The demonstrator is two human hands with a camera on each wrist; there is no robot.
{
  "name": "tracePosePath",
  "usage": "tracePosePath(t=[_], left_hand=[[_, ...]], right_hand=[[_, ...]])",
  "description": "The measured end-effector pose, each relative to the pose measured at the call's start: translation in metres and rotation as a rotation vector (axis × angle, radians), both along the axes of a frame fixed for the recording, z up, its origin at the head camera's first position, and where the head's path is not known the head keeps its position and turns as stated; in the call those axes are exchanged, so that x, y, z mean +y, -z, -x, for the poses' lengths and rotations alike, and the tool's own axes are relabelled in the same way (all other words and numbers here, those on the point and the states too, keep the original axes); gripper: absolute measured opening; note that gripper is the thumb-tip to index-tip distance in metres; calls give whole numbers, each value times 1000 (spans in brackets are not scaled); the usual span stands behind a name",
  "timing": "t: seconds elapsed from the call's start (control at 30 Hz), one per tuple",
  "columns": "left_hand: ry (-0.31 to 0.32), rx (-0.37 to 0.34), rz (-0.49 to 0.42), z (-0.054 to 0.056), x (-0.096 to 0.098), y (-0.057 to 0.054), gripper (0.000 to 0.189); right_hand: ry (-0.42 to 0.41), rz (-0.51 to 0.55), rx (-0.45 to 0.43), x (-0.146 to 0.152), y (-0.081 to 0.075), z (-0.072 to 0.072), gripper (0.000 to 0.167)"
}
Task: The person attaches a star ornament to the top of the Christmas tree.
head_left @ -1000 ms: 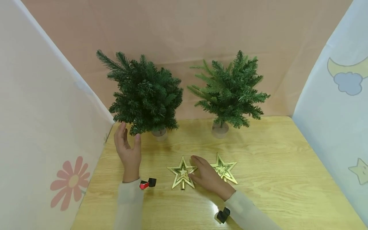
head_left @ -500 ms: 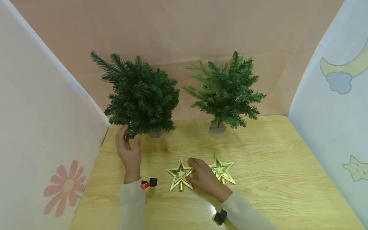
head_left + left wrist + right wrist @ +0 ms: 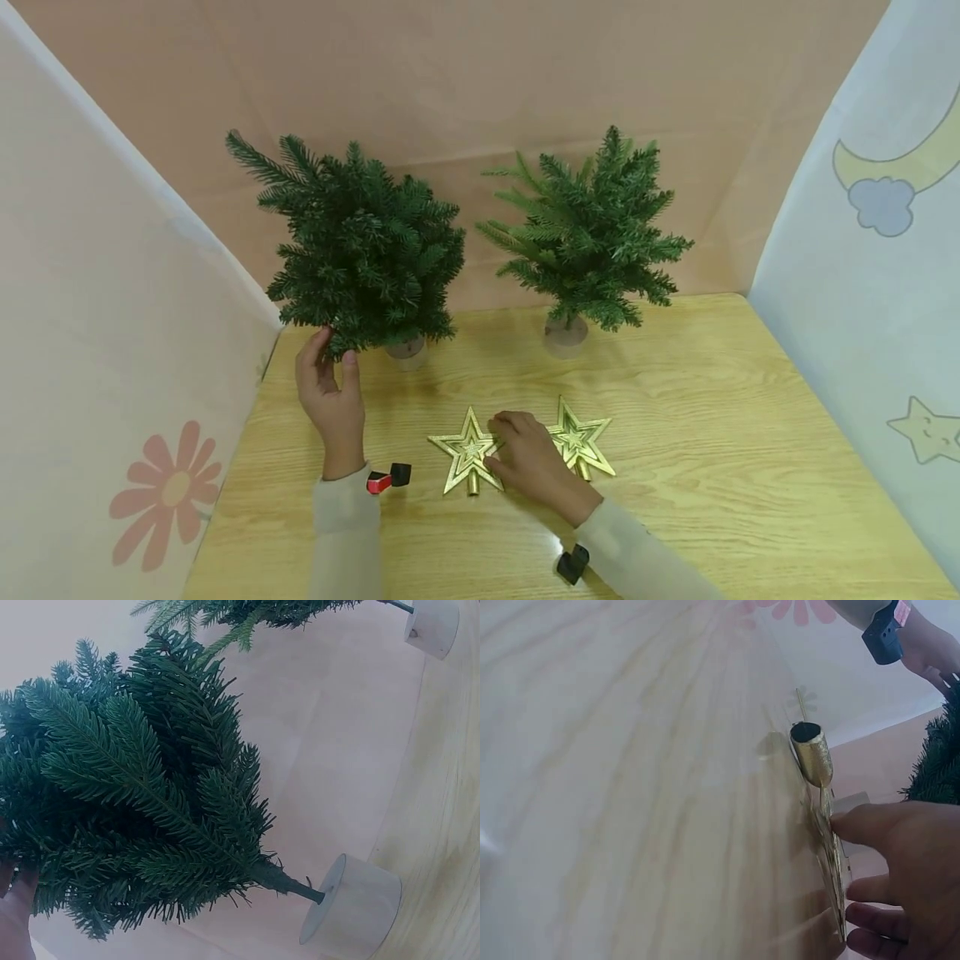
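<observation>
Two trees (image 3: pixel 367 250) (image 3: pixel 600 237) on wood-grain table (image 3: pixel 712 450); pinkish backdrop (image 3: pixel 450 75), printed side walls (image 3: pixel 112 292) (image 3: pixel 847 333).

Looks like a small screened-off nook

Shows a plain pinkish-tan backdrop (image 3: pixel 480 67) at 12 o'clock, behind a wood-grain table (image 3: pixel 712 400). Closes in with white fabric (image 3: pixel 97 250) at 9 o'clock, printed with a pink flower (image 3: pixel 176 489), and pale fabric (image 3: pixel 840 325) at 3 o'clock, printed with a moon (image 3: pixel 926 167), cloud (image 3: pixel 883 205) and star (image 3: pixel 930 429). Suggests nursery-style decor; gives too little to tell home from studio.
</observation>
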State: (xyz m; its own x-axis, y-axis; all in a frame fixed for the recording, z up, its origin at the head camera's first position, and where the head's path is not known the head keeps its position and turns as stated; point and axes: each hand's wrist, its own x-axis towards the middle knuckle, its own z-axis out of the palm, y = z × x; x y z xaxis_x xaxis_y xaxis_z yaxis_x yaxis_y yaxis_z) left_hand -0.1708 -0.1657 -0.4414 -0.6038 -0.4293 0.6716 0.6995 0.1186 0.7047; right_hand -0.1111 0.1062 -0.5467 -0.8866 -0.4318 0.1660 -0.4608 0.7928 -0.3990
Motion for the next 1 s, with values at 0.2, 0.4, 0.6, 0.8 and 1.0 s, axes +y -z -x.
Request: tracePosePath(t=[0.2,0.4,0.6,0.8,1.0], left_hand=[[-14,4,-9,5,-3,6,36],[-15,9,-8,4,-3,7,35],[-38,9,-21,2,-4,10,34],[-35,-17,-1,-4,0,3,35],[-57,-30,25,-16,7,-13,33]], right_hand=[[18,-9,21,-3,-6,-1,54],[33,-50,15,-3,-4,-4,65],[30,-74,-5,-4,-7,-6,66],[44,-49,-45,-4,-5,-6,65],[48,-7,-107,-4,-3,-6,62]])
